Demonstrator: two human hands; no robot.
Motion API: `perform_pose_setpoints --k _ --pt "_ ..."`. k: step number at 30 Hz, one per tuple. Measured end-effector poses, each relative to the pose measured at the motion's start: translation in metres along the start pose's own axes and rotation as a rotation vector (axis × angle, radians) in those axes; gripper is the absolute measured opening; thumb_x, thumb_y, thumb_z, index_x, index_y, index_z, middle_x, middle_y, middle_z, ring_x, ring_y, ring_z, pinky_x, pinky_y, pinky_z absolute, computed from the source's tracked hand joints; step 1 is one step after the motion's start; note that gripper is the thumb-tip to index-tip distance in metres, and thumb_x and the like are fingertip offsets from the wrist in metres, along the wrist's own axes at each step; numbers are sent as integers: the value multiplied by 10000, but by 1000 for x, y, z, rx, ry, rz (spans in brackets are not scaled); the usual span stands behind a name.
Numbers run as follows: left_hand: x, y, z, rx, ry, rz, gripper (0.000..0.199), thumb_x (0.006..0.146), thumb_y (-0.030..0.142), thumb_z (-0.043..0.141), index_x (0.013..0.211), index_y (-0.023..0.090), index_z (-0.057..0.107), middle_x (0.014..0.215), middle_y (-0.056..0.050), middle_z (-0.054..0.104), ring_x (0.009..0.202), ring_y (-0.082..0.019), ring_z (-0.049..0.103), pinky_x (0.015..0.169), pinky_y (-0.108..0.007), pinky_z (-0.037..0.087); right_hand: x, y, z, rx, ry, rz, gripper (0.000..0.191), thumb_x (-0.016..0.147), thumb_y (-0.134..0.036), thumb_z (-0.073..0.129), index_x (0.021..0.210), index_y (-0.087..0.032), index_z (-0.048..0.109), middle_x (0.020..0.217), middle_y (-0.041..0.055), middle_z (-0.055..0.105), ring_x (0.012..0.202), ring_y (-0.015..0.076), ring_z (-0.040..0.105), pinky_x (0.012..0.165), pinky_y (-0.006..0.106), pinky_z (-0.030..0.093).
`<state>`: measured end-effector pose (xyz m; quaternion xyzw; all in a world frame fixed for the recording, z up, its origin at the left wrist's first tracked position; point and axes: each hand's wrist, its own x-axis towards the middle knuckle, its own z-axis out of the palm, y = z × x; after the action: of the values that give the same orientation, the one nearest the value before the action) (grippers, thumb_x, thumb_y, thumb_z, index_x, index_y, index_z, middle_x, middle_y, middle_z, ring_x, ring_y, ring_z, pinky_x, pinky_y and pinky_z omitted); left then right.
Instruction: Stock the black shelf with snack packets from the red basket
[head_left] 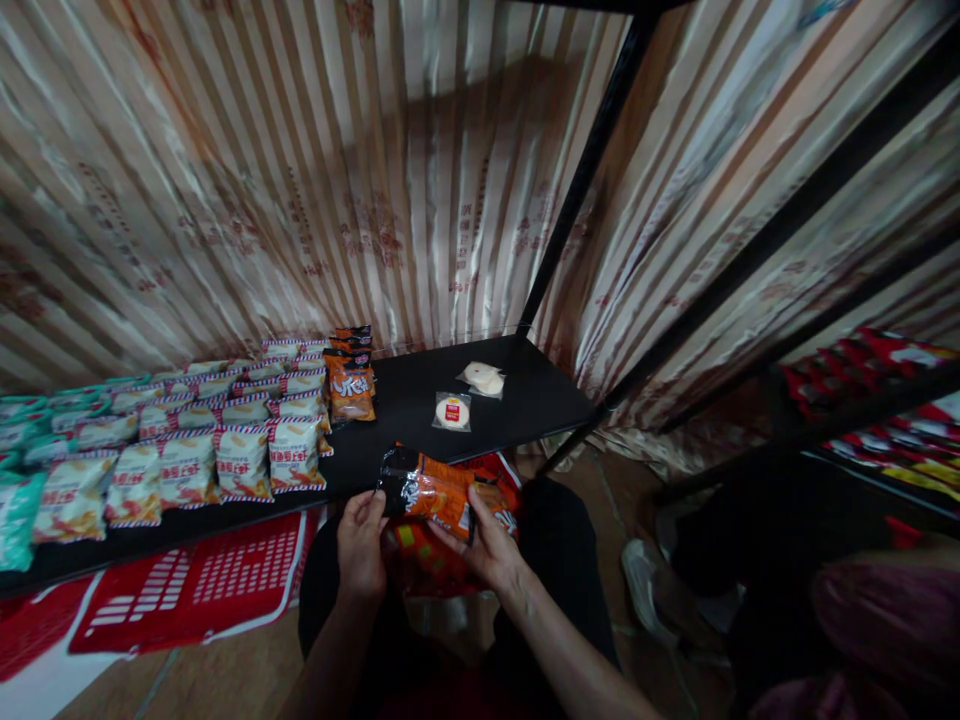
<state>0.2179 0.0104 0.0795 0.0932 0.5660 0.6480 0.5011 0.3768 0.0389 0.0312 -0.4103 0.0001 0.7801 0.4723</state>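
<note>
ok so orange bags [351, 388] already lined up at 11 o'clock, left hand [361, 545] pinching 1 more bag [435, 488], right hand [491, 545] gripping it too, basket [511, 468] at 6 o'clock isn't emptied

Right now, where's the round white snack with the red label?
In the head view, the red-labelled snack lies on the black shelf, right of the standing orange bags and in front of the plain white discs.

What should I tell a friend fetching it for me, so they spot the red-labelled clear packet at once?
Find the black shelf before the striped curtain. Right of the upright orange bags lies a flat, clear packet with a white disc inside, nearer the front edge. Its red label faces up; the overlapping packets behind it show no such label.
</note>
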Motion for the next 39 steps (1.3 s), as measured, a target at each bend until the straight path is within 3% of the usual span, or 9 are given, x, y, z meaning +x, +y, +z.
perform_pose_setpoints --k 4,9,17,23,30,39 --pt "-1 0 0 10 -10 7 443 482 412 777 778 161 563 671 17 627 566 -100 589 542 -208 458 -4 -2 2 10 -37 36 518 738 -311 698 1198 -226 475 1079 60 671 999 243 626 802 473 539" --pt "1 -3 -3 37 -23 7 459 495 461 761 784 171 554 676 19 620 561 -103 573 545 -224 443 -2 0 2 10 8 -17 523 720 -240 720 1185 -239 481 1035 27 687 967 210 641 821 440 541" --pt "18 2 -9 128 76 145 449 457 498 755 685 161 564 637 16 594 593 -112 533 582 -242 401 -3 3 4 -69 25 -31 514 649 -241 773 1100 -230 527 900 2 722 919 201 662 813 387 539" --pt "24 8 -4 101 136 155 447 400 470 769 651 154 577 602 30 580 573 -98 513 561 -232 383 -2 7 5 -79 6 -24 548 595 -267 805 1076 -241 543 884 -6 729 890 213 673 800 381 540" --pt "36 5 -10 61 158 141 387 434 383 764 687 150 588 620 35 574 510 -65 474 469 -199 348 5 21 1 -68 -77 -13 412 584 -267 799 924 -174 584 829 52 729 849 255 681 773 401 537" --pt "42 11 -15 73 192 57 239 558 253 722 726 146 590 665 10 590 529 -80 528 422 -172 377 6 29 2 -154 -208 -29 487 643 -350 750 1066 -224 544 909 39 715 837 231 679 743 399 530"
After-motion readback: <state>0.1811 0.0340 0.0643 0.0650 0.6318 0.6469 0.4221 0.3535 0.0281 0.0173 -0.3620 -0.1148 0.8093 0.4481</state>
